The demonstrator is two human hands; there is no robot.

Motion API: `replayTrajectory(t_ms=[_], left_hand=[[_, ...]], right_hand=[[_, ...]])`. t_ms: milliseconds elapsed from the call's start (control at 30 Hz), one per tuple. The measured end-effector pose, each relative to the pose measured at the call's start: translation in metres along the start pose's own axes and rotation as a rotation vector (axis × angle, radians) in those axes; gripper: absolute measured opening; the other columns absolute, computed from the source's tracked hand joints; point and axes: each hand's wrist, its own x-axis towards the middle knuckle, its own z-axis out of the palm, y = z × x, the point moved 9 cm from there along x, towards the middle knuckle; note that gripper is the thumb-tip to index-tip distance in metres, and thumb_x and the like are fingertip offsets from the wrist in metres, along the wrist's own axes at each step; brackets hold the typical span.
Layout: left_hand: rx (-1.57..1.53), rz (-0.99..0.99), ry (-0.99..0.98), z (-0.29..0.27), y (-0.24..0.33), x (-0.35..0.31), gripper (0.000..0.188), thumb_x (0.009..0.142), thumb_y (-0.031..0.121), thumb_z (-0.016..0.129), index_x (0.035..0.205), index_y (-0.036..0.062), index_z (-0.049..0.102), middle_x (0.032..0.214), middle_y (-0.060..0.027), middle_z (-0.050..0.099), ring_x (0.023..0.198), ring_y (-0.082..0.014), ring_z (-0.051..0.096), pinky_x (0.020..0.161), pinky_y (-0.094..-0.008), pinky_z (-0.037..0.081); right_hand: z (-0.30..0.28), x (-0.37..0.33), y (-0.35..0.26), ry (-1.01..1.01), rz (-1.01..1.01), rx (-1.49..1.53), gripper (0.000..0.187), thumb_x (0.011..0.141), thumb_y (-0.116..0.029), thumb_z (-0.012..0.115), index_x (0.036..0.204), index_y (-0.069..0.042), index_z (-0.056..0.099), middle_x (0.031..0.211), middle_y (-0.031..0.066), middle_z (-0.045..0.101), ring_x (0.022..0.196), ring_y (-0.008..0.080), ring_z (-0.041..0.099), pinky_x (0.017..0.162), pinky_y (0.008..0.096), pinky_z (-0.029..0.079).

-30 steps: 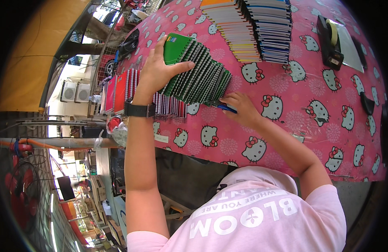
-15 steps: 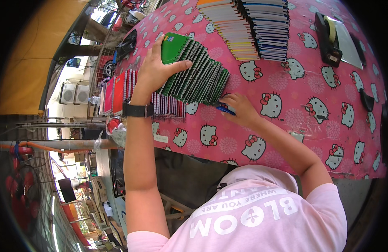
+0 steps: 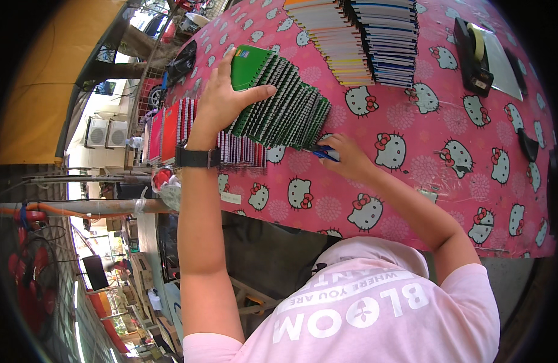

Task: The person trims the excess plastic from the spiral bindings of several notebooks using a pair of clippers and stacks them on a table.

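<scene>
A leaning stack of green spiral notebooks (image 3: 250, 65) lies fanned out on the pink table, its coil bindings turned to the right. My left hand (image 3: 226, 100), with a black watch on the wrist, grips the stack's left end, thumb over the bindings and fingers along the far edge. Blue-handled pliers (image 3: 327, 153) sit in my right hand (image 3: 345, 156), their dark tip at the near right corner of the stack, by the coil ends. My fingers partly hide the tool, so its jaws do not show clearly.
Red spiral notebooks (image 3: 170, 134) lie left of and under my left wrist. Tall notebook stacks with orange (image 3: 333, 36) and blue (image 3: 388, 42) edges stand at the back. A tape dispenser (image 3: 474, 57) is at the far right. The pink patterned tablecloth (image 3: 327, 209) covers the table.
My right hand and the pliers have shifted very slightly at the corner of the stack. My left hand keeps its hold on the green notebooks.
</scene>
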Motion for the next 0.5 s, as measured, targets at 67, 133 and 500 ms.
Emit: replayTrajectory(t_ms=[67,133,500], left_hand=[[-0.004,-0.006,-0.008,0.002,-0.001,0.000,0.112,0.054,0.066,0.073,0.140,0.0073,0.030,0.127,-0.0224,0.046,0.118,-0.0365,0.047,0.097,-0.0431,0.038],[0.006,0.000,-0.009,0.001,-0.001,0.001,0.112,0.054,0.066,0.073,0.140,0.0073,0.030,0.127,-0.0226,0.046,0.118,-0.0366,0.046,0.097,-0.0432,0.038],[-0.005,-0.001,-0.013,0.001,0.003,-0.002,0.106,0.059,0.059,0.073,0.140,0.0053,0.031,0.127,-0.0231,0.045,0.118,-0.0338,0.046,0.099,-0.0399,0.036]], right_hand=[[-0.003,-0.004,-0.005,0.047,-0.072,-0.159,0.040,0.074,-0.021,0.066,0.111,-0.010,0.055,0.105,0.0083,0.053,0.102,0.0273,0.048,0.086,0.0425,0.039],[-0.004,-0.005,-0.012,0.087,-0.132,-0.247,0.043,0.072,-0.020,0.067,0.112,-0.010,0.054,0.106,0.0080,0.053,0.102,0.0273,0.048,0.086,0.0428,0.039],[0.000,0.008,0.001,-0.069,-0.157,0.023,0.039,0.074,-0.014,0.064,0.111,-0.008,0.054,0.103,0.0084,0.054,0.095,0.0298,0.050,0.081,0.0424,0.041]])
